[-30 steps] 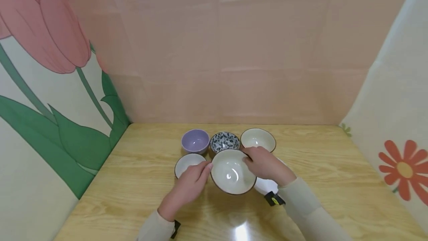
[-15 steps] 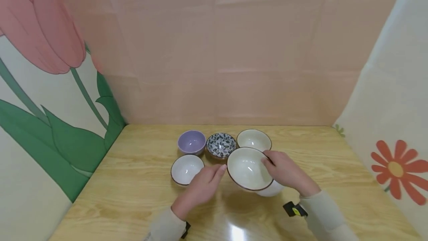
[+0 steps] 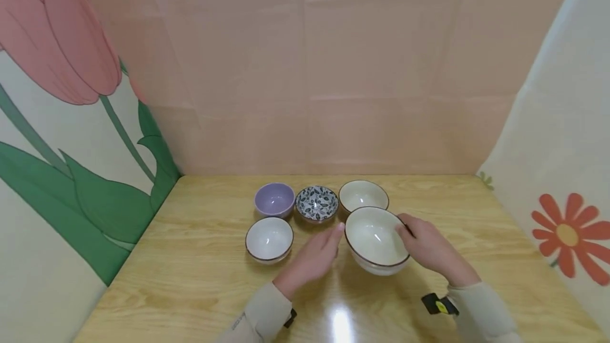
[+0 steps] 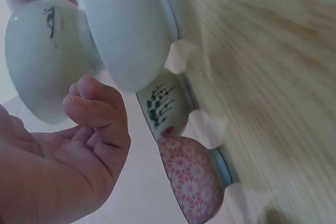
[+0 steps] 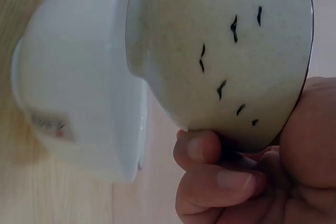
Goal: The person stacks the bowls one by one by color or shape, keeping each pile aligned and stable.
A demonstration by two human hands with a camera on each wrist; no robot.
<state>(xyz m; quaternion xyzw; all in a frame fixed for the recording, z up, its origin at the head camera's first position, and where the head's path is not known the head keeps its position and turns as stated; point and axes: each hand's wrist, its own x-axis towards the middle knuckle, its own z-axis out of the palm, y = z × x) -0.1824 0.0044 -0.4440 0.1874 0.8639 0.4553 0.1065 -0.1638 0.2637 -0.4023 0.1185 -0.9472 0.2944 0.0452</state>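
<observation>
My right hand (image 3: 431,245) grips the right rim of a cream bowl (image 3: 376,237) with a dark edge, thumb inside and fingers curled beneath. Small black marks show on its outside in the right wrist view. Directly below sits a white bowl (image 5: 79,77), mostly hidden in the head view; the held bowl's foot is at its rim, and I cannot tell if they touch. My left hand (image 3: 314,258) is beside the held bowl's left rim. In the left wrist view its loosely bent fingers (image 4: 97,111) hold nothing; contact with the bowl is unclear.
Behind stand a purple bowl (image 3: 275,200), a blue-and-white patterned bowl (image 3: 316,204) and another cream bowl (image 3: 364,195). A small white bowl (image 3: 269,240) is left of my left hand. The wooden table (image 3: 190,258) meets a pink backdrop (image 3: 305,120) behind.
The cream bowl has moved right in my right hand, over the white bowl, and is more level. My left hand followed rightward and no longer grips its rim.
</observation>
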